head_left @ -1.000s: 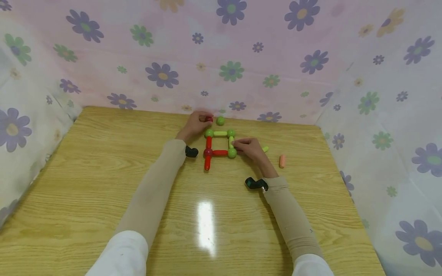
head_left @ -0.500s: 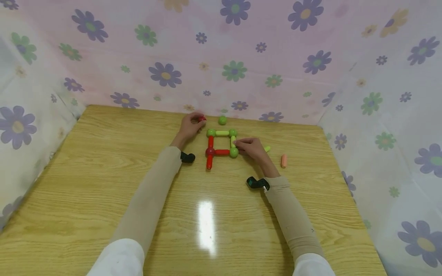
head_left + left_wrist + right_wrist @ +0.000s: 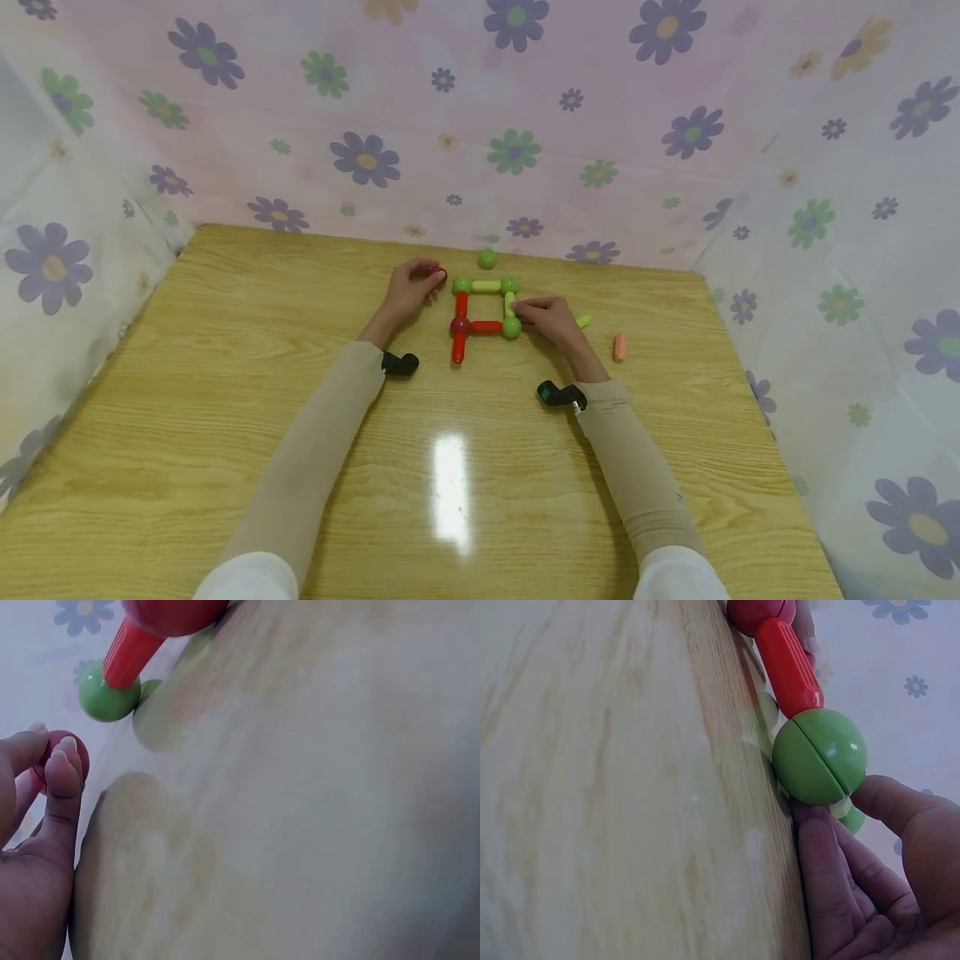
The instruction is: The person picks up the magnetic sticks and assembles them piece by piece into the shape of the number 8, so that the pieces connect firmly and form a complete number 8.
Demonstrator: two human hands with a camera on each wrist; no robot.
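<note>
My left hand pinches a red ball between thumb and fingertips, just left of a square frame of rods and balls. Three corners of the frame are green balls, one of them the near right ball. A dark red ball forms the near left corner. Red rods make its left and near sides, and another red rod sticks out toward me. Yellow-green rods make the far and right sides. With thumb and fingers, my right hand pinches the right-hand rod, close behind the near right ball.
A loose green ball lies behind the frame, near the flowered backdrop. Right of my right hand are a yellow-green rod, partly hidden, and an orange rod. All stand on a wooden table.
My left hand has carried the red ball left, away from the loose green ball, then slightly toward me. The right hand keeps its pinch on the frame's rod.
</note>
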